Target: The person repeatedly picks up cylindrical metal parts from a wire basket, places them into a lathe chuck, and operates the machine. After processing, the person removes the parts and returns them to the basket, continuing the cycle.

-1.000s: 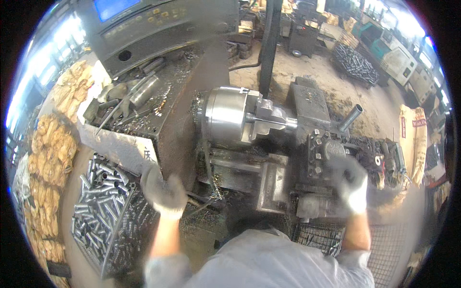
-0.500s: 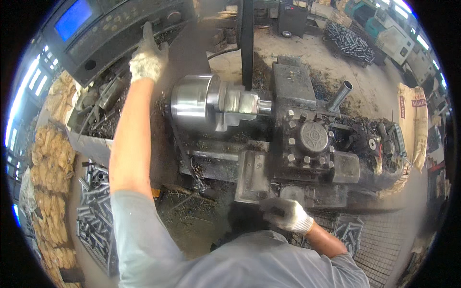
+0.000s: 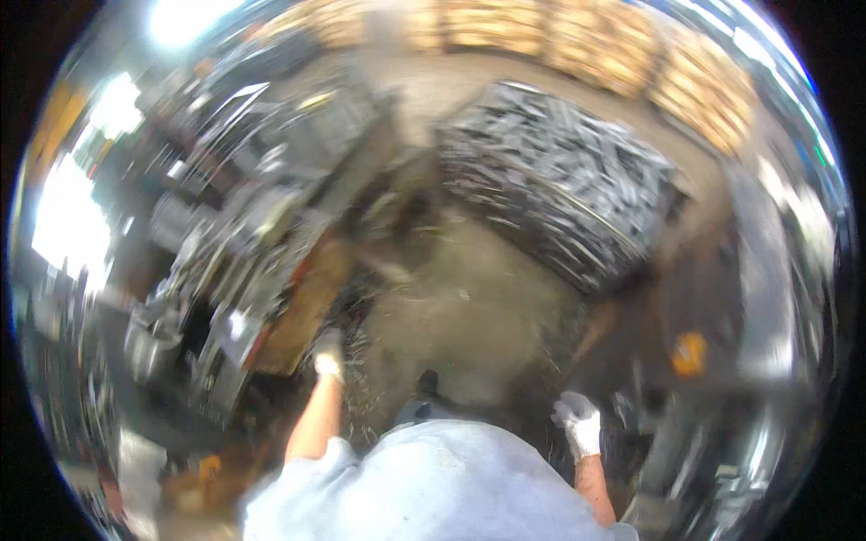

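Observation:
My left hand (image 3: pixel 329 354), in a whitish work glove, hangs low beside the end of a brown board (image 3: pixel 311 307) at the bench on my left. Motion smears its fingers, so its grip cannot be made out. My right hand (image 3: pixel 577 422), gloved too, hangs low on the right with its fingers loosely bent and apart. Nothing shows in it. Ahead on the floor stands a large wire bin (image 3: pixel 559 212) heaped with grey metal parts (image 3: pixel 568 135). Neither hand touches the bin.
A cluttered bench (image 3: pixel 262 207) with metal pieces runs along the left. Dark machinery (image 3: pixel 713 298) with an orange patch stands at the right. Stacked tan bundles (image 3: pixel 604 45) line the back. Small scraps lie on the floor (image 3: pixel 460 316), and my shoe (image 3: pixel 428 382) shows below.
My view has swung away from the lathe to the bin and bench. My left hand has left the control panel, my right hand the front of the lathe; both now hang low.

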Demonstrator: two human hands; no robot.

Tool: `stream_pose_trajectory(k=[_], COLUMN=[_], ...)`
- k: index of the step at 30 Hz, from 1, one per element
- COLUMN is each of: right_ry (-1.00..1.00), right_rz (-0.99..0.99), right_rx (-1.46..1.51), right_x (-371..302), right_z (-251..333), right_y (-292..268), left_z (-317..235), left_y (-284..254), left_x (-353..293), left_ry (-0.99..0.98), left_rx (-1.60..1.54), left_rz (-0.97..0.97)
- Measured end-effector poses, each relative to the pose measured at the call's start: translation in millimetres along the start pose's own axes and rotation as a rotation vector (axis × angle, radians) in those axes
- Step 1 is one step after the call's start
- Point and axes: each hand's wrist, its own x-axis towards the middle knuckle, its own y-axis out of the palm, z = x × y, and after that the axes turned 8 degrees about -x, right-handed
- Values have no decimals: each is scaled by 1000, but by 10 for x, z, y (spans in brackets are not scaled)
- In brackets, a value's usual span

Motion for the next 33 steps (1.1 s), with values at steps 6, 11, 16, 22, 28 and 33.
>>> stream_pose_trajectory(k=[6, 11, 16, 22, 28, 33], right_ry=[-260, -418, -318, -686, -692, -585], right_rz=[443, 737, 886, 1062, 858, 698], right_rx=[-514, -826, -988, -1099, -989, -842], right_x=[982, 1140, 1409, 2157, 2987, 4139], right_z=[884, 1369, 1475, 1476, 1873, 2508], right_y=[2162, 3374, 3832, 4145, 4118, 3471], left_z=[1595, 1599, 1570, 1293, 304, -959], left_y=[-3587, -4285, -4317, -3433, -1132, 754], left_x=[-510, -1490, -1612, -973, -71, 1230], left_ry=[-583, -538, -526, -308, -205, -66], left_rx=[-171, 30, 281, 375, -72, -111], left_rz=[-1284, -1565, -1568, -1415, -554, 151])
